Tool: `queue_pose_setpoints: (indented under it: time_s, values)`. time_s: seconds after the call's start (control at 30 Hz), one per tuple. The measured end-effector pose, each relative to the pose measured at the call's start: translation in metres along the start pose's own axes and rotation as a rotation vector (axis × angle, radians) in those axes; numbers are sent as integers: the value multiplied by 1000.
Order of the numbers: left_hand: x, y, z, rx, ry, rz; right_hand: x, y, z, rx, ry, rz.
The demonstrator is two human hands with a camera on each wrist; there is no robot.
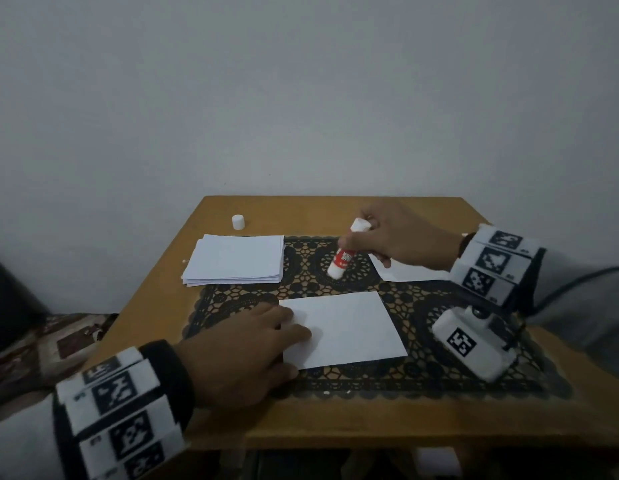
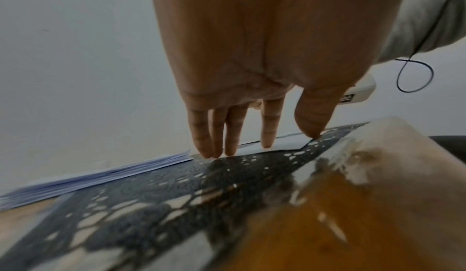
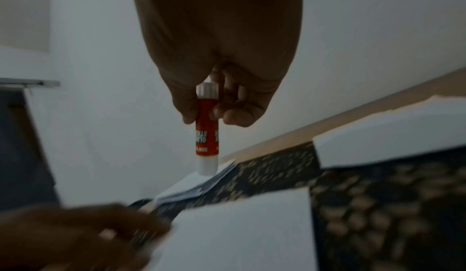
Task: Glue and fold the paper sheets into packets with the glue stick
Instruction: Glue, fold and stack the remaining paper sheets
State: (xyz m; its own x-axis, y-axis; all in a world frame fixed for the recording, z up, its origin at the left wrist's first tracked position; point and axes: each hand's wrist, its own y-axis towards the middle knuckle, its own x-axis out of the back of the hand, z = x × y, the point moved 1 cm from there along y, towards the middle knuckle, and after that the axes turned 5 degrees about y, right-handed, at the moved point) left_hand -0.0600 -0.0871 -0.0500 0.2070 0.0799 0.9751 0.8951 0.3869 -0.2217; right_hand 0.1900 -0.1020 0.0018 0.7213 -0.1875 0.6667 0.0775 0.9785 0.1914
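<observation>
The glue stick [image 1: 344,250] is a small round tube with a red label in the middle, white letters on it, and white plastic at both ends. The right hand [image 1: 398,237] holds it above the black lace mat [image 1: 450,292], fingers and thumb curled around its upper half. Its long axis is tilted: the top end leans toward 1 o'clock and the lower white end points down toward 7 o'clock, to the mat. In the right wrist view the tube [image 3: 206,129] hangs almost straight down from the fingers [image 3: 235,113].

The white rectangular paper sheet [image 1: 349,329] lies flat on the mat near the front of the wooden table [image 1: 155,306], its long side going from about 8 to 2 o'clock. The left hand [image 1: 245,348] lies flat on its left edge with straight fingers; in the left wrist view the fingertips [image 2: 267,143] press on the paper.

A stack of white paper sheets [image 1: 235,259] is at 10 o'clock from the single sheet. The small white cap [image 1: 238,222] stands behind the stack. Another white sheet [image 1: 405,271] lies partly under the right hand.
</observation>
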Motion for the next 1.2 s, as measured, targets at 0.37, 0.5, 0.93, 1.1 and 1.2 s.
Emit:
queue_pose_setpoints:
  time_s: [0.37,0.5,0.93,1.1,1.2]
  values:
    - [4,-3,1,-8,41,84,-73,-2,18,70,-70,102]
    - [3,-4,1,-3,39,87,-78,0,23,88,-50,135]
    - [4,0,0,12,8,41,-56,-11,8,11,-268,132]
    - [13,9,-4,18,22,-7,-33,-23,-9,-56,-287,73]
    - [16,16,-5,25,39,-11,-25,-29,-14,-101,-312,53]
